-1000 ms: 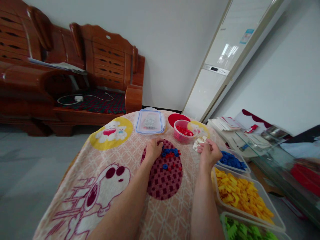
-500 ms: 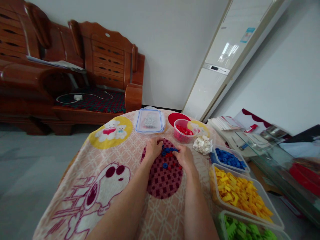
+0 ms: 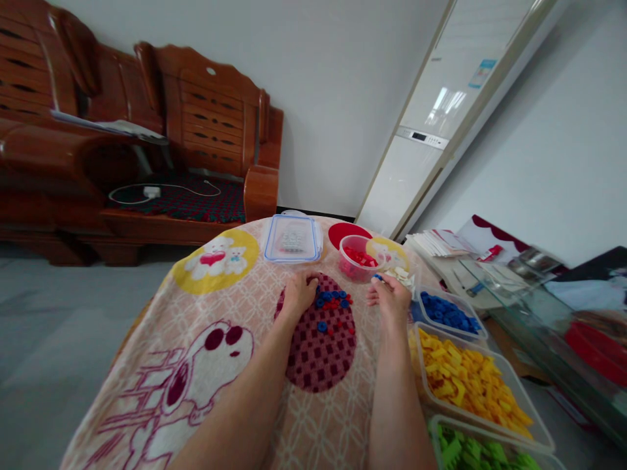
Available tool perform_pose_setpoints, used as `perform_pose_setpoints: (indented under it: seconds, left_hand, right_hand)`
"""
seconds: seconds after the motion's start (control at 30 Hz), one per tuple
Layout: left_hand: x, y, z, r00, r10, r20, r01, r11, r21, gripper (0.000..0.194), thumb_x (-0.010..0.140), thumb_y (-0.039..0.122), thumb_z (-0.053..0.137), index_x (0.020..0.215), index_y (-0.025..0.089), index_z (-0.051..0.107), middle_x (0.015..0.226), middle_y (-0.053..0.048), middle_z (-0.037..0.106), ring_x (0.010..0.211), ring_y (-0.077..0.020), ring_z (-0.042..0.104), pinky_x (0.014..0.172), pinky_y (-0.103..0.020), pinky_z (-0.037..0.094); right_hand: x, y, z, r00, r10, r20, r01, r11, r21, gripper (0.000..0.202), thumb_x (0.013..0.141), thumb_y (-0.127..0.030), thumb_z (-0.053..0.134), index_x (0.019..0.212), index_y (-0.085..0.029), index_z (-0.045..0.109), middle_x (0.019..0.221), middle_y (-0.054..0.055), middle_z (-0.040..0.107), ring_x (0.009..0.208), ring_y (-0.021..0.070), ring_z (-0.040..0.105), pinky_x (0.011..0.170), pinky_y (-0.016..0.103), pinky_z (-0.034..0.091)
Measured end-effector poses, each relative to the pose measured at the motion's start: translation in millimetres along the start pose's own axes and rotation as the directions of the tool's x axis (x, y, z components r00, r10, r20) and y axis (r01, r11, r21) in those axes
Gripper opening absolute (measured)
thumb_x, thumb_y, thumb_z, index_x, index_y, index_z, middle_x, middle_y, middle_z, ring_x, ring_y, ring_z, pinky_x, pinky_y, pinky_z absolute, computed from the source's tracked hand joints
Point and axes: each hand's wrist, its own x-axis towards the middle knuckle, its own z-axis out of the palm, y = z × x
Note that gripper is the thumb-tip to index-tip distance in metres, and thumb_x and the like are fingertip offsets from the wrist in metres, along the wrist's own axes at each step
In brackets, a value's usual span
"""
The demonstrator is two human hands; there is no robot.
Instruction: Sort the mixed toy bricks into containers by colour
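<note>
My right hand point(image 3: 392, 295) is raised near the white pieces point(image 3: 402, 275), its thumb and fingers closed on a small blue piece point(image 3: 377, 277). On the dark checkered circle of the tablecloth, my left hand point(image 3: 300, 294) rests at the upper left with its fingers curled together. What it holds, if anything, is hidden. Just to its right lies a cluster of small blue pieces point(image 3: 321, 301) and red pieces point(image 3: 334, 304). Lower down, a round blue piece point(image 3: 322, 326) lies apart, with a few red bits around it.
Behind the hands stand a lidded clear box point(image 3: 292, 239) and a pink tub point(image 3: 349, 271) of red pieces. Along the right edge sit boxes of blue pieces point(image 3: 448, 312), yellow pieces point(image 3: 473, 382) and green pieces point(image 3: 480, 449). A glass table point(image 3: 529, 320) stands beyond them.
My right hand has left the cluster and moved right with a small blue piece, now in front of the white pieces. My left hand stays in about the same place.
</note>
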Motion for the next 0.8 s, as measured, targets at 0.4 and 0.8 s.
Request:
perform_pose_setpoints:
  seconds: [0.4,0.8]
  left_hand:
    - [-0.6,2.3,-1.5,1.0,-0.012,0.009,0.012,1.0,0.012,0.029,0.083,0.014,0.052,0.1,0.019,0.075,0.103,-0.004,0.076,0.099,-0.019,0.068,0.096,-0.029,0.05]
    - [-0.1,-0.6,-0.2,1.0,0.002,0.007,-0.002,1.0,-0.006,0.029,0.084,0.014,0.052,0.101,0.019,0.075,0.105,-0.005,0.075,0.1,-0.0189,0.067,0.098,-0.03,0.049]
  right_hand:
    - [19.4,-1.1,-38.1,0.736,-0.157,-0.659,0.233,0.972,0.029,0.064,0.071,-0.026,0.06,0.132,-0.009,0.05,0.1,0.012,0.069,0.081,0.0219,0.069,0.067,0.035,0.061]
    - [-12.4,5.1,16.5,0.942,-0.041,0.333,0.217,0.83,-0.514,0.021,0.077,-0.033,0.056,0.072,-0.018,0.07,0.054,-0.001,0.062,0.048,0.0132,0.056,0.051,0.023,0.042]
